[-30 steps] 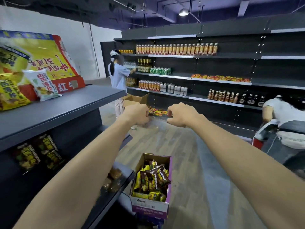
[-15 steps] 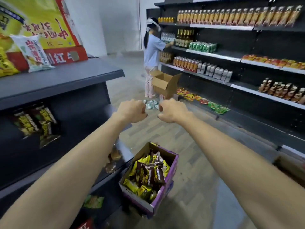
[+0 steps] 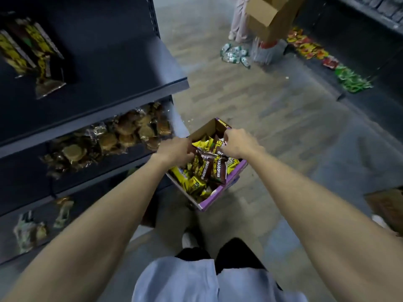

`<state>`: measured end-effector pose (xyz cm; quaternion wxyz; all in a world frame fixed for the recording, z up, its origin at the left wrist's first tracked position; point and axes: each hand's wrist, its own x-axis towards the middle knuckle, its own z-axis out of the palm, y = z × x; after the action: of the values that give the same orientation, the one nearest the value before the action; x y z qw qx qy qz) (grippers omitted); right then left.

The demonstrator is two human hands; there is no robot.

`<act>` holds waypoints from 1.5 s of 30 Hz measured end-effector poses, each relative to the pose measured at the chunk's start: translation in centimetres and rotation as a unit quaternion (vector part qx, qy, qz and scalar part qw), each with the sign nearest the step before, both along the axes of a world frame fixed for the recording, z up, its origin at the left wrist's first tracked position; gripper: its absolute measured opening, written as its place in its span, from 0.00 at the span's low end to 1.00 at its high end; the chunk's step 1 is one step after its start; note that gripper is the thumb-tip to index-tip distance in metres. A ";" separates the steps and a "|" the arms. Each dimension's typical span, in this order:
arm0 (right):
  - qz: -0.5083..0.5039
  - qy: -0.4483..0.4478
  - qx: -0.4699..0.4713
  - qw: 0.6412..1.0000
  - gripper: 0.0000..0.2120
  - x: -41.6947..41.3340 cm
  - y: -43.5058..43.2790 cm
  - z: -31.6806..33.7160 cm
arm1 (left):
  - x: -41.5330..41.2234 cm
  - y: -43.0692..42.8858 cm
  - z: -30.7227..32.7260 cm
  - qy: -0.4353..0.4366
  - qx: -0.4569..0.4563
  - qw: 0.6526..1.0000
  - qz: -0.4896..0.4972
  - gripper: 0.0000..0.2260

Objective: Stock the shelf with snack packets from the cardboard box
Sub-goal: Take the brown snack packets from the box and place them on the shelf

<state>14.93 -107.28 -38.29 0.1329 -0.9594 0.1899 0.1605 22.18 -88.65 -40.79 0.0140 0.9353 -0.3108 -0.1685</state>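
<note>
The cardboard box [image 3: 214, 198] with a purple rim stands on the floor beside the dark shelf unit [image 3: 122, 92]. It is full of brown and yellow snack packets [image 3: 192, 184]. My left hand [image 3: 174, 149] and my right hand [image 3: 237, 142] are both down in the box. Each grips the top edge of a brown snack packet [image 3: 214, 168] with curled fingers. Similar yellow-brown packets [image 3: 35, 51] lie on the upper shelf board at the left.
Wrapped pastries [image 3: 122, 136] fill the middle shelf board, and a few packs [image 3: 28, 232] lie lower down. Another person holds an open carton [image 3: 268, 16] across the aisle, with green-white packs [image 3: 235, 53] on the floor and colourful packets [image 3: 309, 46] along the opposite low shelf.
My view has tipped down from the aisle to the box. Both hands, held out as fists in front of me before, have dropped into the box and taken hold of brown packets.
</note>
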 end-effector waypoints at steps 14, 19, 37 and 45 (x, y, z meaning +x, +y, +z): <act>-0.087 0.085 0.235 0.964 0.30 -0.5 -1.1 -17.3 | -3.7 -6.1 -15.9 0.175 -0.057 0.958 0.222 0.34; -0.145 0.094 0.267 0.948 0.41 1.4 -1.5 -21.0 | -2.7 -8.5 -19.5 0.091 -0.010 0.980 0.179 0.40; -0.238 0.150 0.214 0.935 0.38 6.5 -4.3 -28.9 | 0.8 -7.7 -26.6 0.165 -0.045 0.961 0.216 0.48; -0.289 0.004 0.245 0.925 0.36 5.5 -3.7 -21.3 | 0.1 -5.9 -20.0 0.133 -0.083 0.947 0.281 0.50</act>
<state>20.48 -111.00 -59.58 0.4034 -0.7997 0.4146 0.1607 22.23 -94.56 -60.83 0.1791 0.9495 -0.0436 -0.2539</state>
